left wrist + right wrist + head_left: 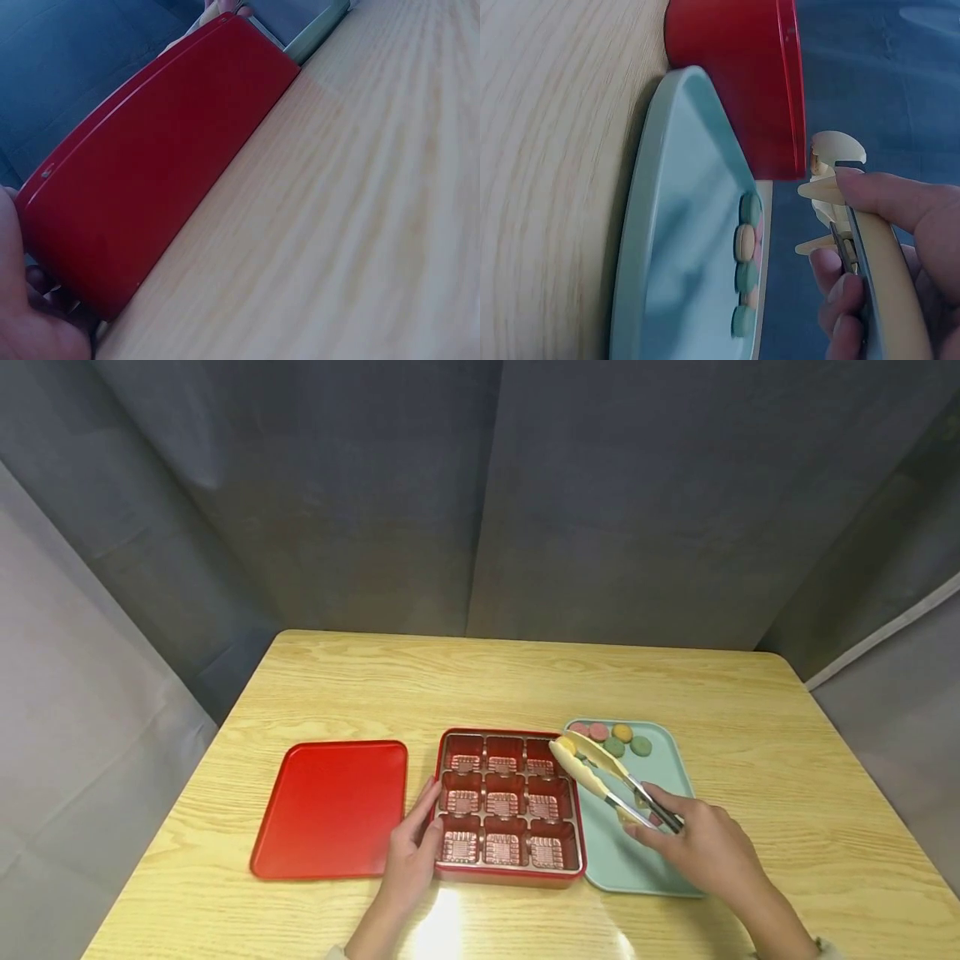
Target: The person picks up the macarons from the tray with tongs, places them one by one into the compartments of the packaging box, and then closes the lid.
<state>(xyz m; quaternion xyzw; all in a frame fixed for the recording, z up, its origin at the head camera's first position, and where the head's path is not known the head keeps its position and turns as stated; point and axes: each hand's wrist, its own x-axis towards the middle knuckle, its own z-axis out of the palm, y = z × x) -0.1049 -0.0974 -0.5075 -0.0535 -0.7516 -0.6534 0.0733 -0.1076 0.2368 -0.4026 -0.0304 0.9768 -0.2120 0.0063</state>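
Note:
My right hand [705, 843] grips a pair of tongs [648, 810] with cream tips and metal arms. A yellow macaron [567, 745] sits between the tong tips, above the right rim of a red box [510, 874]. Inside that box is a divided insert with several square compartments whose ribbed bottoms show. My left hand [411, 856] lies against the box's left side, fingers along the wall and thumb near the rim. In the left wrist view the red box wall [157, 150] stands upright on the table, and part of the left hand is cut off.
Right of the box lies a pale green tray [622, 860] with several macarons at its far end, among them a pink one [598, 732], a yellow one [622, 732] and a green one [641, 746]. A red lid [330, 810] lies left on the wooden table [360, 685].

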